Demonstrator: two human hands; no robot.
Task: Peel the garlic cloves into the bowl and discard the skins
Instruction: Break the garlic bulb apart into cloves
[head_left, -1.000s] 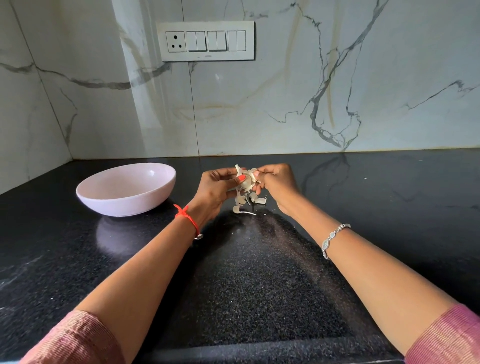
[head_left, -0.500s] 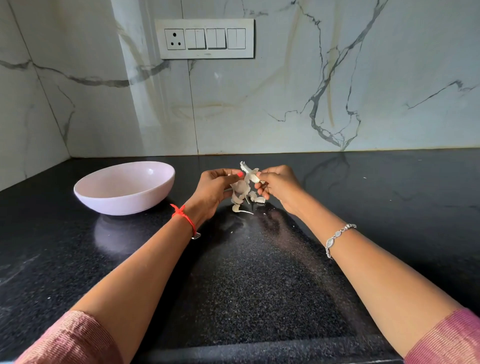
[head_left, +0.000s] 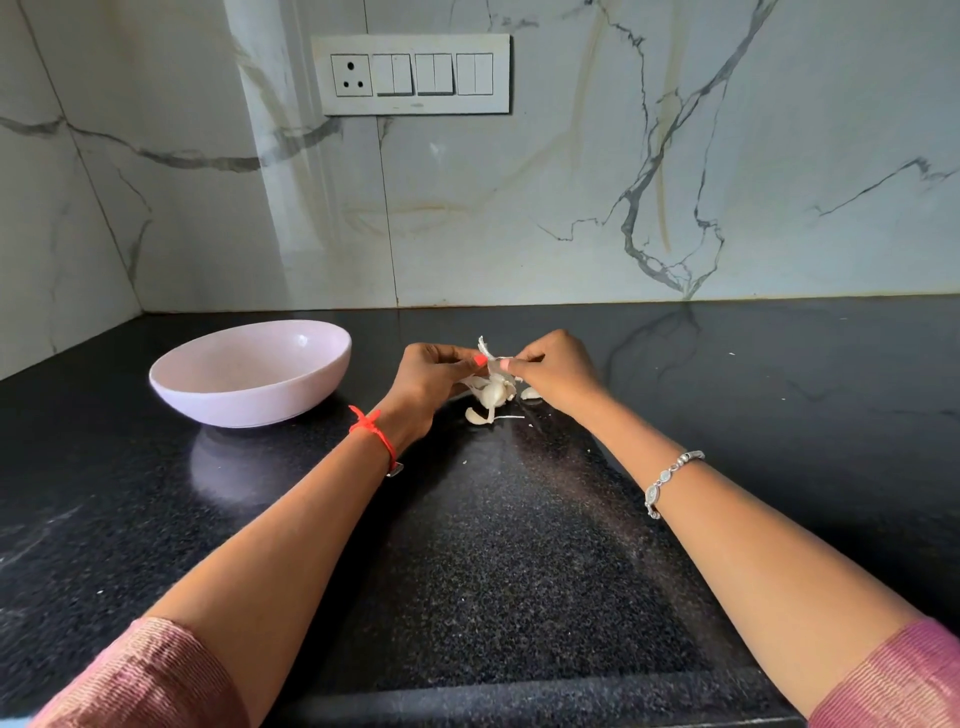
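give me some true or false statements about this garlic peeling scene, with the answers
1. The pale pink round bowl stands left of both hands. True.
2. Peeled cloves lie in that bowl. False: the inside that shows is bare.
3. The left hand and right hand both pinch the white garlic bulb. True.
4. The red thread band is on the right wrist. False: it is on the left wrist; the right wears a silver chain bracelet.
5. Loose white skins lie on the black speckled stone counter. True.
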